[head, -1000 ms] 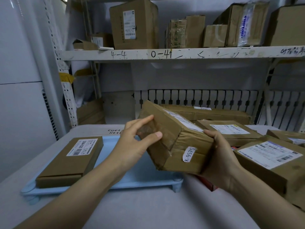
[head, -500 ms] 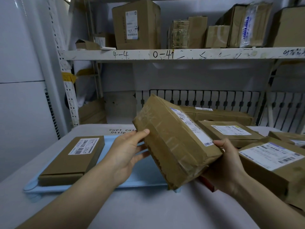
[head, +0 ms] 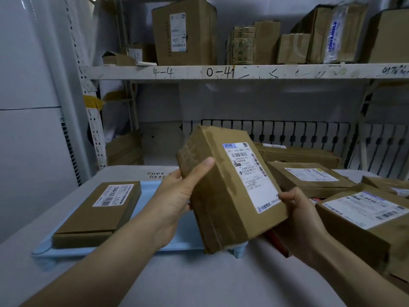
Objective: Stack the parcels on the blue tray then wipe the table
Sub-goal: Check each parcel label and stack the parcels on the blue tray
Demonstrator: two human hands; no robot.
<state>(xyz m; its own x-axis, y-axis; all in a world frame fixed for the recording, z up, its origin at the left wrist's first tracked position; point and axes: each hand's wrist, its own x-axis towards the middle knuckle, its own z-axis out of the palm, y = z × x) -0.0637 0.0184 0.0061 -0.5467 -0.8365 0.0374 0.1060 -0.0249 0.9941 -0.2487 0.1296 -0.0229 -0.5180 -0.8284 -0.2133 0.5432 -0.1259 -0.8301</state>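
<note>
Since a moment ago the held parcel (head: 230, 187) has been turned further upright, so its white shipping label now faces the camera where before the label lay on a slanted top face; it is lifted clear of the table (head: 177, 282), tilted, above the right end of the blue tray (head: 152, 218). The table is a broad, smooth, pale grey surface. Behind it runs a white metal shelf (head: 243, 72) with handwritten black marks along its edge, loaded with brown cardboard boxes. The tray is flat, light blue plastic with rounded corners and short feet. At its left end lies a flat parcel (head: 99, 213), a thin rectangular cardboard box with a white barcode label, unmoved. To the right, a heap of waiting parcels (head: 363, 220) sits on the table, all matte brown cardboard with white printed labels. The held parcel is a thicker rectangular box, creased, with glossy brown tape over its seams. The left hand (head: 177, 196) grips its left side, thumb laid across the front face and fingers hidden behind. The right hand (head: 298, 216) holds the lower right corner, fingers curled over the edge.
</note>
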